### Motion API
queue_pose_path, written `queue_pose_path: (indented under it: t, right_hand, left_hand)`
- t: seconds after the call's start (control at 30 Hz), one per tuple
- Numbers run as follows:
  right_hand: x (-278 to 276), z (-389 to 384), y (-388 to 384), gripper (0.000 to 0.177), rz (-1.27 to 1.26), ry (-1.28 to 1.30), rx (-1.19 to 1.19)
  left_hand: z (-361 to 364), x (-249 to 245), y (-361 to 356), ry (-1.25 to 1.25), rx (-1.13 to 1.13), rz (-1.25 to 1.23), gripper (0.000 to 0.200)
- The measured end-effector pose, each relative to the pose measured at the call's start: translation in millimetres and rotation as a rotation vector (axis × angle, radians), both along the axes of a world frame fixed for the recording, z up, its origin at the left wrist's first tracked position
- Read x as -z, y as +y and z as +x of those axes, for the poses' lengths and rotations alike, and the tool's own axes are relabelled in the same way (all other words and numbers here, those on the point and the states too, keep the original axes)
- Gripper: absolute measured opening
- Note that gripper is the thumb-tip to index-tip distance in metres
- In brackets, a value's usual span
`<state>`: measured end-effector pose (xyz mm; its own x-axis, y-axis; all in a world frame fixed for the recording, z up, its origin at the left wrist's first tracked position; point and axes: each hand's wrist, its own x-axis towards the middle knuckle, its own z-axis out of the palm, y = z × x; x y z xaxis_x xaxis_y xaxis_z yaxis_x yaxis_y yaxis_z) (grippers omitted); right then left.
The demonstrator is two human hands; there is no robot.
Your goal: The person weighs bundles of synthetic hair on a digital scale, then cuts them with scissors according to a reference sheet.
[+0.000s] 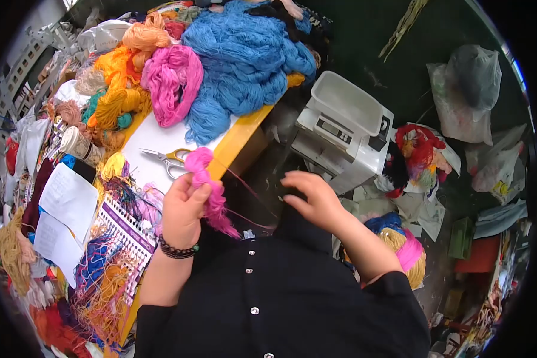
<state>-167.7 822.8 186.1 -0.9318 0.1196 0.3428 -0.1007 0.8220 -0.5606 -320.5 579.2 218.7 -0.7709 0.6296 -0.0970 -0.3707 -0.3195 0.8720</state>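
Note:
My left hand is closed around a small twisted skein of bright pink yarn, held upright over the table's front edge. A loose pink strand hangs from the skein in a wide loop toward my right. My right hand is held out beside that loop, fingers slightly curved and apart, with nothing visible in them. Scissors with yellow handles lie on the white tabletop behind the skein. A bigger pink hank and a large heap of blue yarn rest farther back.
A white scale with a tray stands on the right. Orange yarn, an open notebook, a colour card and tangled threads cover the left side. Plastic bags and yarn bundles are on the floor.

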Motion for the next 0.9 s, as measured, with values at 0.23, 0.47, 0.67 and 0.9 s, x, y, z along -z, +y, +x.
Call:
queue_pose_path:
  t: [0.23, 0.47, 0.67, 0.9]
  right_hand:
    - [-54, -53, -58, 0.03, -0.299, 0.195, -0.149]
    - [-40, -58, -61, 0.021, -0.366, 0.24, -0.168]
    - [-38, -52, -58, 0.014, -0.537, 0.123, -0.106]
    - [-41, -55, -52, 0.018, -1.594, -0.388, -0.215]
  left_hand:
    - [17, -4, 19, 0.057, 0.119, -0.08, 0.024]
    - [16, 0, 12, 0.451, 0.107, -0.319, 0.019]
    - [14, 3, 17, 0.885, -0.002, -0.346, 0.023]
    - [11, 2, 17, -0.002, 0.097, -0.083, 0.03]
